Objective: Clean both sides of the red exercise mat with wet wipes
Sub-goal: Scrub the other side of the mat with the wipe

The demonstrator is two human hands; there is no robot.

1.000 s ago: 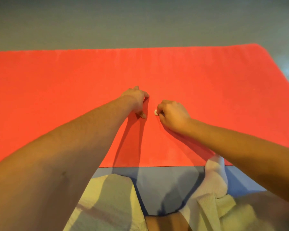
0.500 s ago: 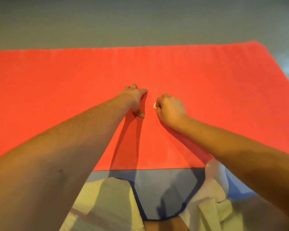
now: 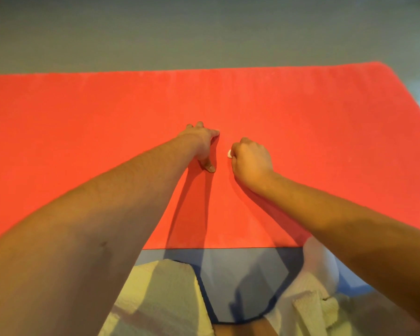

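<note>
The red exercise mat [image 3: 83, 132] lies flat across the floor and fills the middle of the view. My left hand [image 3: 201, 144] rests on its centre with fingers spread and fingertips and thumb pressing down. Just to the right, my right hand [image 3: 249, 161] is curled into a fist on the mat. A small white bit of wet wipe [image 3: 229, 154] peeks out at the fist's left side; the remainder is hidden inside the hand.
Grey floor [image 3: 204, 32] runs beyond the mat's far edge and right end. A blue surface [image 3: 228, 270] lies at the mat's near edge. My knees in pale yellow shorts [image 3: 165, 299] and a white sock [image 3: 321, 265] are at the bottom.
Both hands have slid slightly away from me across the mat. The right hand keeps hold of the wipe, and the left hand stays pressed flat beside it.
</note>
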